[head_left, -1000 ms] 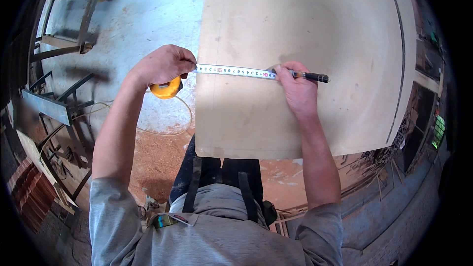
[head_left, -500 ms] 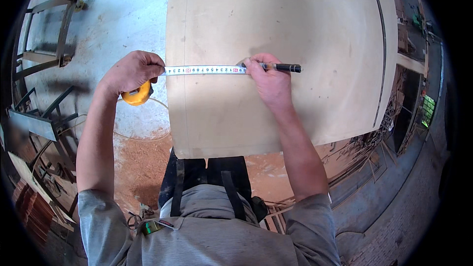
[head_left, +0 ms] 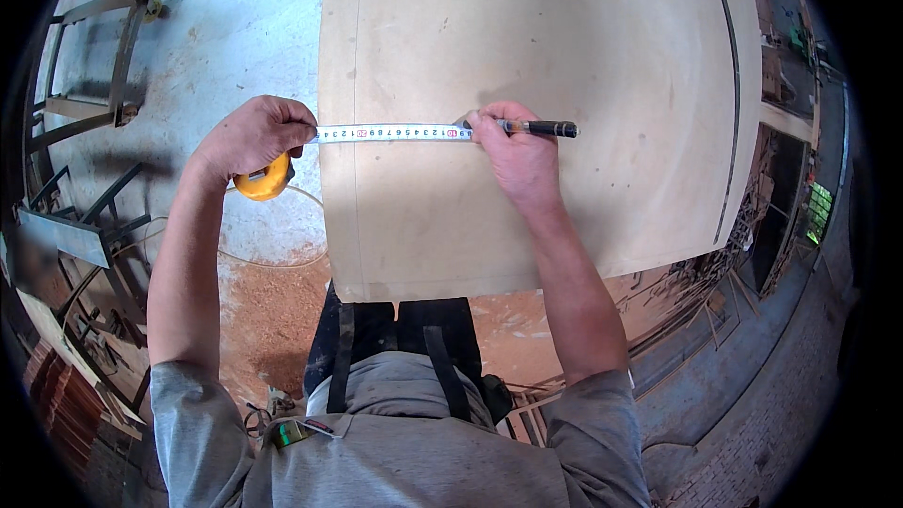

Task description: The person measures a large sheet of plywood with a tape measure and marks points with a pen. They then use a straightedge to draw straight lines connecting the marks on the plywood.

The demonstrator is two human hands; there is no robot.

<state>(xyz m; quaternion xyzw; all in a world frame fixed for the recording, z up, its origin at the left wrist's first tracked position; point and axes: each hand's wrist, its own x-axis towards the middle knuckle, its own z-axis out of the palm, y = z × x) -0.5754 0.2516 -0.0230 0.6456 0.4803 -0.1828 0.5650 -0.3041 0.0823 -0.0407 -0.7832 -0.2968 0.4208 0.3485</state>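
A large pale wooden board (head_left: pixel 583 66) lies in front of me. Stretched across its left part is the white blade of a tape measure (head_left: pixel 404 133), and the yellow case (head_left: pixel 262 178) hangs below my left hand. My left hand (head_left: pixel 260 137) is closed at the board's left edge, pinching the blade there. My right hand (head_left: pixel 518 152) rests on the board, its fingers closed on a black marker pen (head_left: pixel 538 127) and against the other end of the visible blade. What lies under the right fingertips is hidden.
A thin line (head_left: pixel 356 66) runs along the board's left side, and a dark strip (head_left: pixel 731 66) along its right. Metal frames (head_left: pixel 118 56) stand at the left on the floor. Sawdust (head_left: pixel 268 310) covers the floor near my legs. Wood scraps (head_left: pixel 724 263) lie at the right.
Both hands keep their hold and their places on the tape. The whole view has shifted very slightly; nothing else visibly differs.
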